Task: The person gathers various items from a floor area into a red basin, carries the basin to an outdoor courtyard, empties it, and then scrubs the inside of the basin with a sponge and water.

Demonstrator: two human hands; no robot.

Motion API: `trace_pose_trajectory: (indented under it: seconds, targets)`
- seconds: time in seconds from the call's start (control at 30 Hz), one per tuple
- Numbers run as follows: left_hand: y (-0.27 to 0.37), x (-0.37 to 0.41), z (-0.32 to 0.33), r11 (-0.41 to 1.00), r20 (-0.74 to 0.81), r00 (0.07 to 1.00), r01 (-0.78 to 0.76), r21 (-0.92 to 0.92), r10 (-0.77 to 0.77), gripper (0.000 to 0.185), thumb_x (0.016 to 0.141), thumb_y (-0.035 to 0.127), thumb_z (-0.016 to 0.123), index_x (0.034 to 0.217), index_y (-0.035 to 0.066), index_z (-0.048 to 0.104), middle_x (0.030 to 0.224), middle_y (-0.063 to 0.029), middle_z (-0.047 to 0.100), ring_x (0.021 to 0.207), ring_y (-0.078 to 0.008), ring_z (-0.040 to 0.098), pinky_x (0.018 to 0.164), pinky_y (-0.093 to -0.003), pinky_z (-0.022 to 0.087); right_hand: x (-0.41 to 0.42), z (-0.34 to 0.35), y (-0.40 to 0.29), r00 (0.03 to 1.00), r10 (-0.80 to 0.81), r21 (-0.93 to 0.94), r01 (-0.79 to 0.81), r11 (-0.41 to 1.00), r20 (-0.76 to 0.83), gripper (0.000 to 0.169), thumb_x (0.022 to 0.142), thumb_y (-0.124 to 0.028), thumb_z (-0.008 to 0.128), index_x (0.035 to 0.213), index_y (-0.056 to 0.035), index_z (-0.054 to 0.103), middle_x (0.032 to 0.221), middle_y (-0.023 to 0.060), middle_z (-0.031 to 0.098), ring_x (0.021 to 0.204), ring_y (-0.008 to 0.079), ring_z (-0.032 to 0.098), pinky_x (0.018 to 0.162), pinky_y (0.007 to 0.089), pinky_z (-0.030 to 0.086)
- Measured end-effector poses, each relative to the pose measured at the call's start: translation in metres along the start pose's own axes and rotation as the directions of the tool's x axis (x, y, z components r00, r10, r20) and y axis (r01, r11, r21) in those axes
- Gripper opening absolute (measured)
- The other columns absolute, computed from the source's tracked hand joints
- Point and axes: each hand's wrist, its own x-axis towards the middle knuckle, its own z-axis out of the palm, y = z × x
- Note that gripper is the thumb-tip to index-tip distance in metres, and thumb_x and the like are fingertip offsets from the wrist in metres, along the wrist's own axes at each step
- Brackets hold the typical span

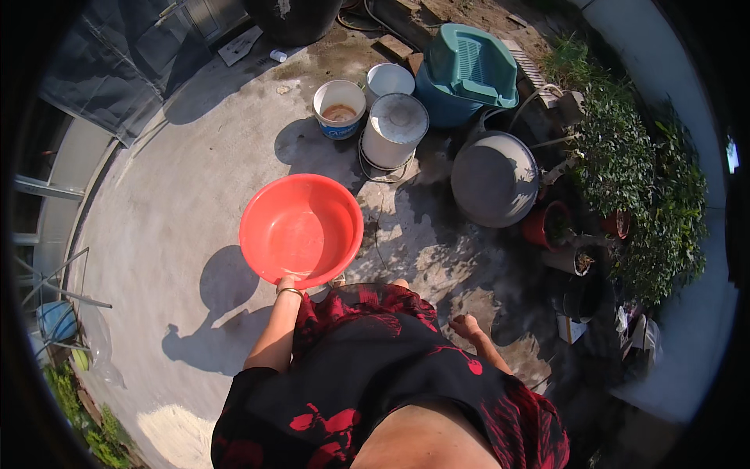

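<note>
My left hand (pixel 288 284) grips the near rim of a red plastic basin (pixel 299 228), its fingers partly hidden beneath it. A little water or a wet sheen shows on the basin's bottom; nothing else is visible inside. A bracelet circles my left wrist. Away to the right, my right hand (pixel 464 326) hangs beside my black and red dress with its fingers curled, and I cannot tell whether anything is in it. Beyond the basin stand a white bucket (pixel 338 97) with brownish contents, another white bucket (pixel 390 80) and an upturned white bucket (pixel 399 126).
A teal plastic tub (pixel 448 99) carries a green slotted basket (pixel 474 61). To the right are a large grey basin (pixel 492 176), potted plants and a leafy shrub (pixel 621 158) along a wall. Pale grain or powder (pixel 176 437) lies on the concrete at lower left, below a metal rack.
</note>
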Motion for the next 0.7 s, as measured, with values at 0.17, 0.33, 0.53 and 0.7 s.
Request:
trace_pose_trajectory:
  seconds: [0.17, 0.33, 0.53, 0.7]
  targets:
    - [-0.012, 0.051, 0.156, 0.986, 0.096, 0.993, -0.08, 0.149, 0.066, 0.021, 0.06, -0.004, 0.051, 0.08, -0.003, 0.047, 0.078, -0.0137, 0.051, 0.068, -0.032, 0.056, 0.063, -0.0461, 0.05, 0.002, -0.031, 0.008, 0.999, 0.052, 0.175, -0.049, 0.983, -0.01, 0.03, 0.074, -0.035, 0.057, 0.081, -0.0075, 0.066, 0.082, 0.0122, 0.065, 0.079, 0.0298, 0.061, 0.068, 0.0382, 0.047]
    - [-0.053, 0.113, 0.314, 0.935, 0.061, 0.996, -0.077, 0.345, 0.06, 0.031, 0.063, -0.004, 0.053, 0.094, 0.0, 0.05, 0.086, -0.0167, 0.054, 0.075, -0.0322, 0.058, 0.06, -0.0452, 0.049, 0.045, -0.09, 0.039, 0.995, 0.009, -0.04, -0.005, 0.999, 0.098, 0.033, 0.078, -0.034, 0.047, 0.081, -0.0065, 0.063, 0.084, 0.0151, 0.063, 0.081, 0.0317, 0.06, 0.069, 0.0422, 0.046]
    - [-0.084, 0.146, 0.413, 0.901, -0.019, 0.988, -0.132, 0.413, 0.153, 0.038, 0.05, 0.0, 0.058, 0.087, -0.001, 0.055, 0.086, -0.01, 0.058, 0.074, -0.0262, 0.055, 0.068, -0.0366, 0.046, 0.102, -0.231, 0.018, 0.966, 0.071, 0.13, -0.039, 0.991, -0.249, 0.023, 0.077, -0.022, 0.058, 0.075, 0.0013, 0.06, 0.065, 0.0101, 0.061, 0.06, 0.0177, 0.057, 0.057, 0.0317, 0.045]
    - [-0.095, 0.09, 0.49, 0.927, -0.083, 0.997, 0.028, 0.374, 0.003, 0.036, 0.058, -0.008, 0.056, 0.093, -0.002, 0.053, 0.088, -0.0131, 0.056, 0.079, -0.0298, 0.057, 0.073, -0.0448, 0.048, 0.142, -0.303, 0.003, 0.955, 0.184, 0.433, -0.069, 0.899, -0.23, 0.02, 0.08, -0.016, 0.058, 0.081, 0.0035, 0.06, 0.066, 0.0067, 0.059, 0.061, 0.0132, 0.053, 0.057, 0.0287, 0.044]
